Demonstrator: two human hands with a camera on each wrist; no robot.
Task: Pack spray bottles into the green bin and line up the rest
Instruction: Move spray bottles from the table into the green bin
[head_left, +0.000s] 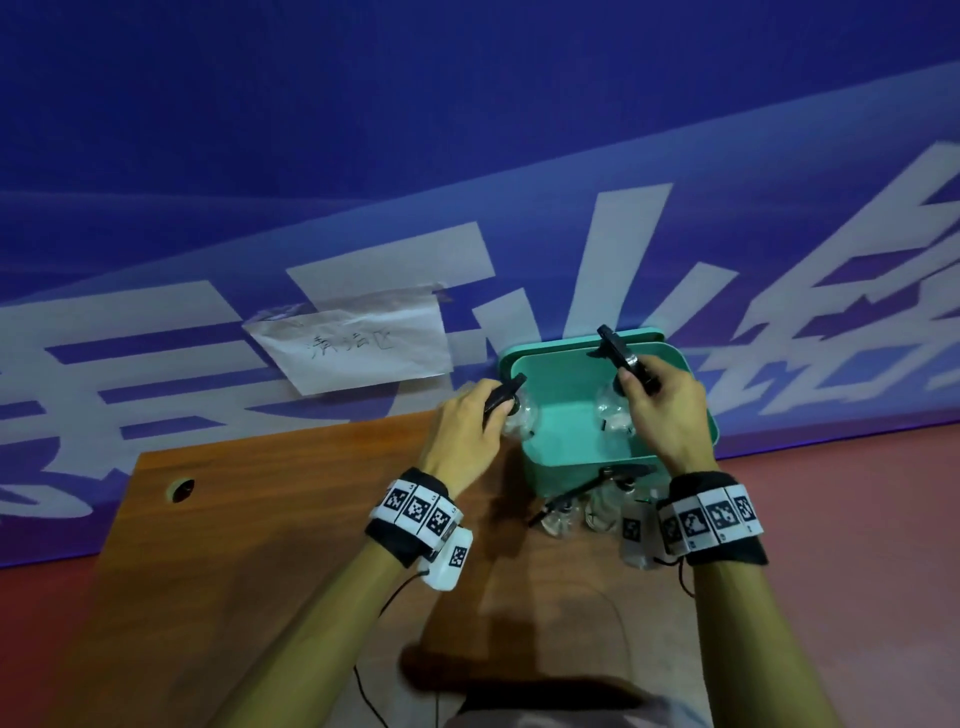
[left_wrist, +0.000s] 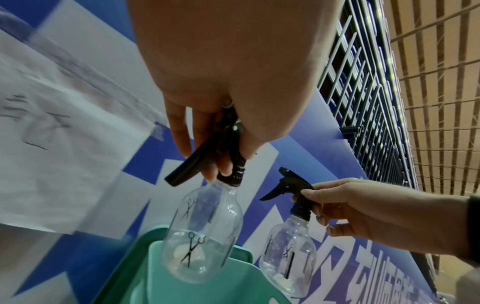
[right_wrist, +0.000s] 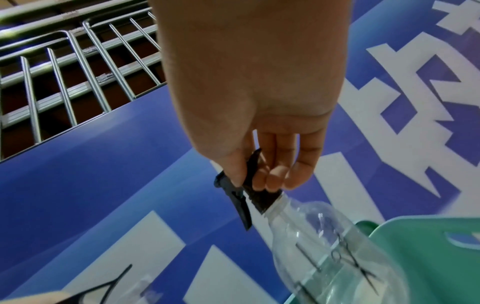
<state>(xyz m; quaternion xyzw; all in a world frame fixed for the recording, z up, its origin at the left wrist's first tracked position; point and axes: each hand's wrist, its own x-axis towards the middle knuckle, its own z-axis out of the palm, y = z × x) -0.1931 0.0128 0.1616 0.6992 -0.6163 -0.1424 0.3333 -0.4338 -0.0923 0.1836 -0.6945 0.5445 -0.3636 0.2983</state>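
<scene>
My left hand (head_left: 470, 418) grips the black trigger head of a clear spray bottle (left_wrist: 202, 236) printed with scissors, hanging over the left rim of the green bin (head_left: 582, 452). My right hand (head_left: 662, 408) holds a second clear spray bottle (right_wrist: 324, 246) by its black neck, its body hanging inside the bin's open top. The same second bottle (left_wrist: 288, 261) hangs to the right in the left wrist view. Two more clear spray bottles (head_left: 587, 506) stand on the wooden table just in front of the bin.
The wooden table (head_left: 291, 545) has a round cable hole (head_left: 182, 489) at its left. A blue banner wall with a taped paper note (head_left: 358, 345) stands right behind the bin. A metal barrier (left_wrist: 369, 86) rises above the banner.
</scene>
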